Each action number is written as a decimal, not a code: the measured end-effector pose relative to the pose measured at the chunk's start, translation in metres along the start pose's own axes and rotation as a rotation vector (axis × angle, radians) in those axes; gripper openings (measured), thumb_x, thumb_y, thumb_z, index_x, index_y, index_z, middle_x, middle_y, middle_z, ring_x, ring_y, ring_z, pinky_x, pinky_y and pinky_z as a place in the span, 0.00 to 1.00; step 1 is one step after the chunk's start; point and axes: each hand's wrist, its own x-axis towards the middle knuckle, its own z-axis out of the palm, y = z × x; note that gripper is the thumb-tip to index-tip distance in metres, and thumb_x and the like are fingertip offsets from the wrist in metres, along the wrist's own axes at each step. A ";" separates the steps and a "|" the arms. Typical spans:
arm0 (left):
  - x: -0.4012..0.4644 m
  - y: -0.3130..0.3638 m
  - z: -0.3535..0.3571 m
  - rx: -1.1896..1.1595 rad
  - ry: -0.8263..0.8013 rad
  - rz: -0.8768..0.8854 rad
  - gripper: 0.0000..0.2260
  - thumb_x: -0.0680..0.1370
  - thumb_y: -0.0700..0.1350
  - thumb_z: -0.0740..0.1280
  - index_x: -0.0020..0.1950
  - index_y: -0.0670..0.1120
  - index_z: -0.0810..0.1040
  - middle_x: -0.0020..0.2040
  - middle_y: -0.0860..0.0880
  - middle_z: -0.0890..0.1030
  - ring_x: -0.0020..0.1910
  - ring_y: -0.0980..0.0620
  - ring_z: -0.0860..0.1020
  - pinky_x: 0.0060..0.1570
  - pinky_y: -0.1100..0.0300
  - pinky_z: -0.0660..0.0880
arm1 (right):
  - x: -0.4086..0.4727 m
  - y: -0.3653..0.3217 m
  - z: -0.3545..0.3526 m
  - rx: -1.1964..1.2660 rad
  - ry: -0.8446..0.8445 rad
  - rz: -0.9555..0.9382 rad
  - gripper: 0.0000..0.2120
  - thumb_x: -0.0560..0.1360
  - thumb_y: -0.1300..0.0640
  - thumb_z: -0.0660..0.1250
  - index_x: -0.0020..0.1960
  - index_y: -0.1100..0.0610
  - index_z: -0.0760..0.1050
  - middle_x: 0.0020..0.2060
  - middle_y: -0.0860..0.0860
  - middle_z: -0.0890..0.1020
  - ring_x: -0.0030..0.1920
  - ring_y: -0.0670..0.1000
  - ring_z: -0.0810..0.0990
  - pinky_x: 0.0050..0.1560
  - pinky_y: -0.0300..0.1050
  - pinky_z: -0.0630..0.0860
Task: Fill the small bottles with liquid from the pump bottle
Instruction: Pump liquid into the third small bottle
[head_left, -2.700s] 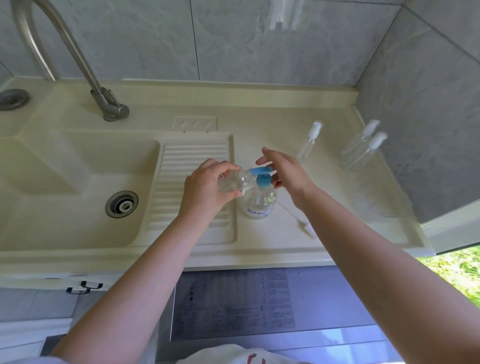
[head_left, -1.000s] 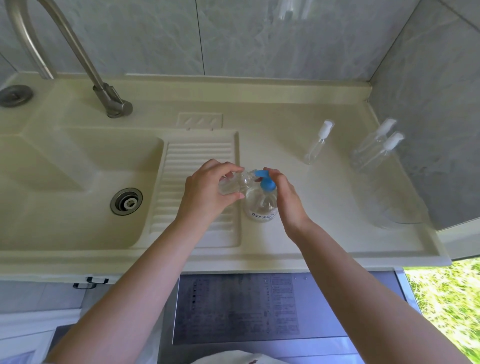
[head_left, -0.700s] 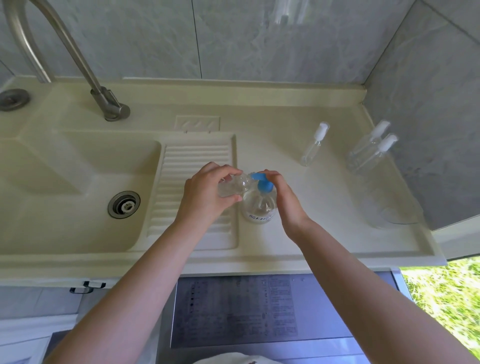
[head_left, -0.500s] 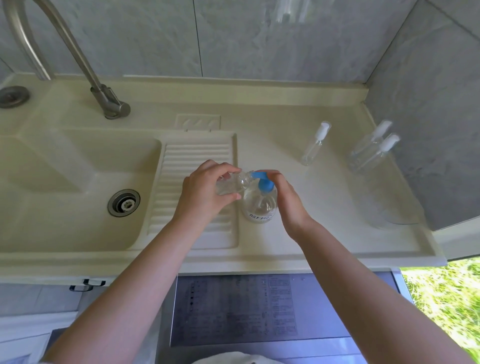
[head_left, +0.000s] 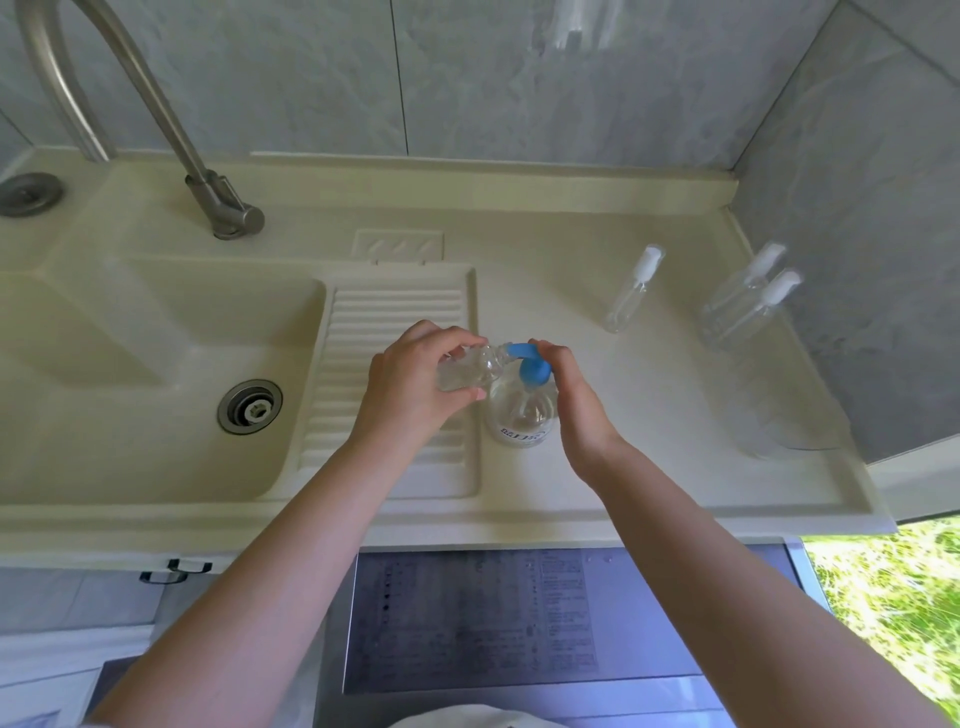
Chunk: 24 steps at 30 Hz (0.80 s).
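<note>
Head view: the right hand (head_left: 574, 410), raised off the pump 2.7 s ago, now presses the blue pump head (head_left: 531, 366) of the pump bottle (head_left: 521, 415) standing on the counter (head_left: 649, 415), fingers curled over it. The left hand (head_left: 410, 389) grips a small bottle (head_left: 467, 370), mouth at the spout, so dispensing looks underway; its fill level is unclear. Three capped spray bottles (head_left: 631, 296) at far right look empty.

1. Only one view is given: a wide-angle camera worn on the person's head, looking forward and steeply down.
2. It faces the cream desk (head_left: 597, 483) and the tiled wall (head_left: 467, 78) behind it, which fills the top of the frame.
3. It sits close: both forearms enter from the bottom corners and meet near the centre.
4. Straight edges bow toward the frame's borders.
</note>
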 end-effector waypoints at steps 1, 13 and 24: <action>0.000 0.000 0.000 0.001 0.001 0.000 0.24 0.61 0.46 0.81 0.55 0.59 0.81 0.46 0.57 0.76 0.44 0.62 0.77 0.53 0.49 0.77 | 0.000 0.000 0.000 -0.008 -0.002 -0.022 0.19 0.81 0.41 0.55 0.69 0.45 0.71 0.67 0.46 0.72 0.64 0.44 0.71 0.48 0.32 0.63; 0.000 0.000 0.004 0.009 -0.008 0.014 0.24 0.61 0.46 0.81 0.55 0.58 0.81 0.46 0.57 0.76 0.45 0.59 0.78 0.53 0.49 0.77 | 0.002 -0.002 -0.005 -0.023 -0.053 -0.042 0.20 0.82 0.45 0.54 0.71 0.45 0.71 0.71 0.40 0.67 0.68 0.42 0.64 0.62 0.41 0.57; -0.001 -0.005 0.006 0.007 -0.025 0.030 0.24 0.61 0.49 0.79 0.56 0.60 0.80 0.46 0.58 0.75 0.47 0.59 0.78 0.52 0.48 0.78 | 0.009 0.008 -0.004 -0.118 -0.070 -0.135 0.17 0.78 0.40 0.52 0.56 0.39 0.79 0.64 0.31 0.68 0.75 0.40 0.57 0.75 0.48 0.49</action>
